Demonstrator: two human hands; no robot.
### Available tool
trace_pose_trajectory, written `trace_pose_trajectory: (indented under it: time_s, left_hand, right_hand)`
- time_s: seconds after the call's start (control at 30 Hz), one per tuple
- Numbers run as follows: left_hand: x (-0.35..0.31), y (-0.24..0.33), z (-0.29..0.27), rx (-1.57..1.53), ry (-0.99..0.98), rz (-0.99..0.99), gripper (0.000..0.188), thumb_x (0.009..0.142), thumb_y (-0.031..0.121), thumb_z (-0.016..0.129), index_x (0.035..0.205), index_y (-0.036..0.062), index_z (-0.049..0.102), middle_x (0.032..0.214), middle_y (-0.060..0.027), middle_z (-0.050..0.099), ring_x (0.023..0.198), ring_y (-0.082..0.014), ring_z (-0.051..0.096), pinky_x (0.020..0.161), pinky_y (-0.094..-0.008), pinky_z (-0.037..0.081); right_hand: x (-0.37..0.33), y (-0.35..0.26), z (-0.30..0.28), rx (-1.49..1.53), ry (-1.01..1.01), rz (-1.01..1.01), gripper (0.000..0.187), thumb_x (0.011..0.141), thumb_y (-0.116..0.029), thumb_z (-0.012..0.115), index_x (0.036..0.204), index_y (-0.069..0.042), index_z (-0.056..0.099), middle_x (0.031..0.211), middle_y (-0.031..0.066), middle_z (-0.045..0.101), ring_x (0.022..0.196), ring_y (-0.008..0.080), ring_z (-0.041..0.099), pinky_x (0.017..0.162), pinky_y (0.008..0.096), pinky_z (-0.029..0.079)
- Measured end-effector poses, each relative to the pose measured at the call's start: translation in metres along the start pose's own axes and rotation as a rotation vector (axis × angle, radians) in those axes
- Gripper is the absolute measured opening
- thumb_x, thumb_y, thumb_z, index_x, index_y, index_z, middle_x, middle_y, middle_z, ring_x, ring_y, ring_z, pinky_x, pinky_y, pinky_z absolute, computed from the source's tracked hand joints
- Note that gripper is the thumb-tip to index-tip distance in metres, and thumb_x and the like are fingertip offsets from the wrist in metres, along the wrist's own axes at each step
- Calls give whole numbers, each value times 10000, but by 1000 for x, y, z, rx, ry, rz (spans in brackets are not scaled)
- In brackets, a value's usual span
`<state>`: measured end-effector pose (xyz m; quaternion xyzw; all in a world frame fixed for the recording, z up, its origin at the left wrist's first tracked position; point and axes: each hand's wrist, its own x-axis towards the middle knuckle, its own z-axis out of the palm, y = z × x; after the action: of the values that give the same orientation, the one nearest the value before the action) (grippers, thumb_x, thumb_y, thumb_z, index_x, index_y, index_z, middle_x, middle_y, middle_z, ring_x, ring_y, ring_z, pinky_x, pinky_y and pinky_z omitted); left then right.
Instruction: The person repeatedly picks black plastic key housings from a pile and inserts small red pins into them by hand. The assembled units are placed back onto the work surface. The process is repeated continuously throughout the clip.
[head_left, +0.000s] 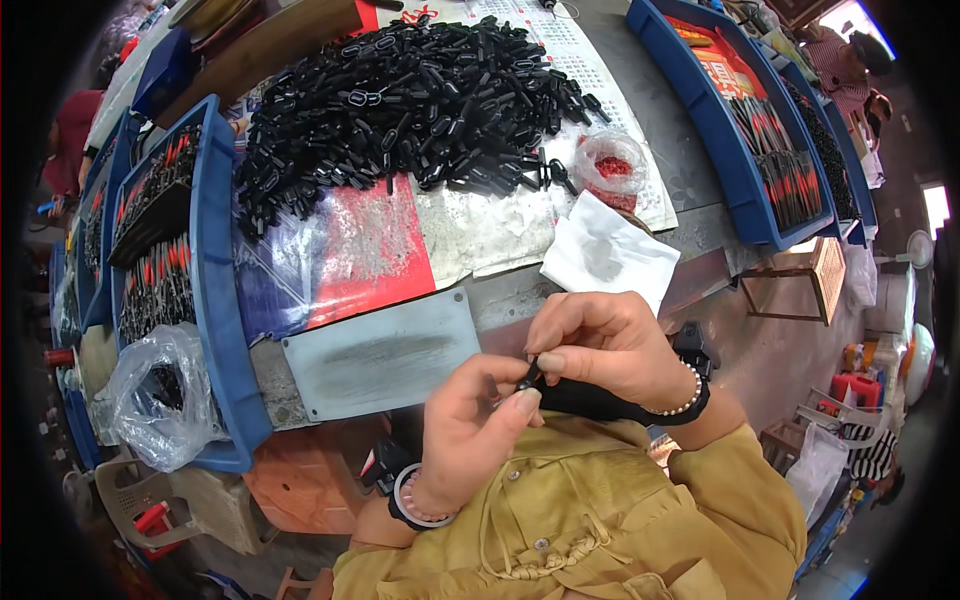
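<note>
My left hand pinches a small black plastic part between thumb and fingers, just in front of my body. Against the upper end of that part, the thumb and forefinger of my right hand are pressed together; whether they hold a tiny piece there is hidden. A large heap of similar black parts covers the far side of the table. At its right edge sits a clear bag with small red pieces. A folded white sheet lies just beyond my right hand.
A pale plate with a dark smudge is fixed at the table's near edge. Blue trays of black-and-red parts stand on the left, with a clear plastic bag. Another blue tray is at right. People are in the background.
</note>
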<state>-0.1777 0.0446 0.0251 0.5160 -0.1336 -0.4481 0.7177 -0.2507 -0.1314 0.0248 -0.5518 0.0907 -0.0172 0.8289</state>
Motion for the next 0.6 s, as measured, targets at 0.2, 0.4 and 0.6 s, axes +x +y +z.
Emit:
trace_pose_trajectory:
  time_s: [0.2, 0.4, 0.6]
  left_hand:
    - [-4, -5, 10, 29, 119, 105, 294, 918, 79, 568, 1180, -33, 497, 746, -66, 611, 513, -21, 455, 488, -152, 361]
    - [-7, -11, -2, 266, 49, 182, 392, 885, 18, 628, 1254, -37, 506, 784, 1, 523, 699, -47, 471, 633, -191, 409]
    - [-9, -17, 2, 244, 117, 287, 326, 878, 24, 645, 1173, -44, 524, 775, 1, 528, 682, -43, 452, 600, -194, 399]
  right_hand:
    - [-4, 13, 7, -251, 55, -287, 155, 839, 89, 626, 987, 43, 627, 947, 104, 609, 849, 141, 597, 717, 250, 484]
    - [-9, 22, 18, -416, 199, -432, 144, 829, 83, 646, 956, 26, 613, 917, 134, 643, 810, 191, 643, 679, 274, 514]
    - [-7, 29, 25, -578, 241, -596, 188, 808, 63, 689, 959, 10, 590, 892, 139, 656, 777, 225, 664, 644, 279, 524]
